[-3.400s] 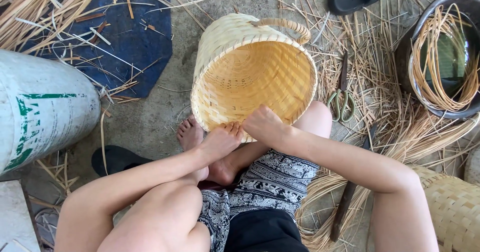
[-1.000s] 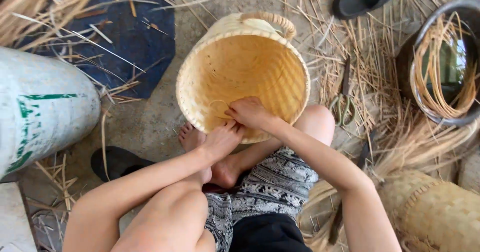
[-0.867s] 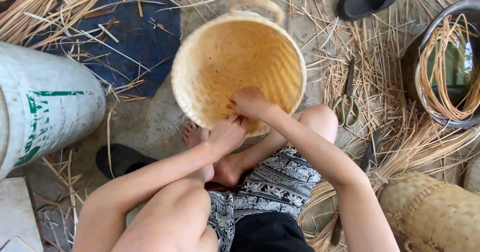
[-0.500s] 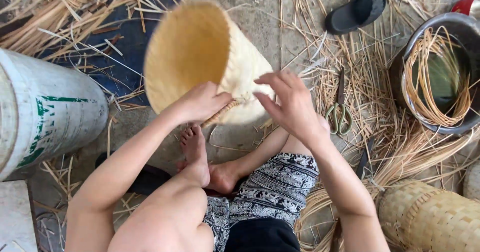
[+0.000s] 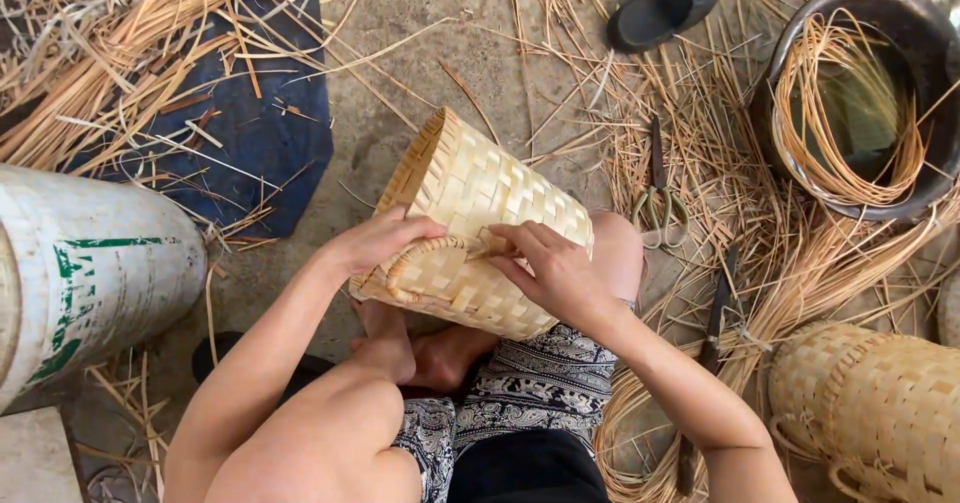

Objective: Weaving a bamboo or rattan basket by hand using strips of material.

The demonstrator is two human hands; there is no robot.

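Woven basket (image 5: 480, 228) lies tipped on its side across the seated person's knee and feet, mouth turned away, just above the floor; left hand (image 5: 375, 243) is curled closed over the looped handle end, right hand (image 5: 555, 268) pinches a thin strip at the handle's other end against the wall. Risk, as I judge it: the strip could snap or slip loose if pulled hard. Scissors (image 5: 657, 198) lie near among floor straw.

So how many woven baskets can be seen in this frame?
2. One woven basket lies on its side on the person's lap, held by the left hand and right hand. A second basket lies at lower right, partly cut off; more may be out of frame.
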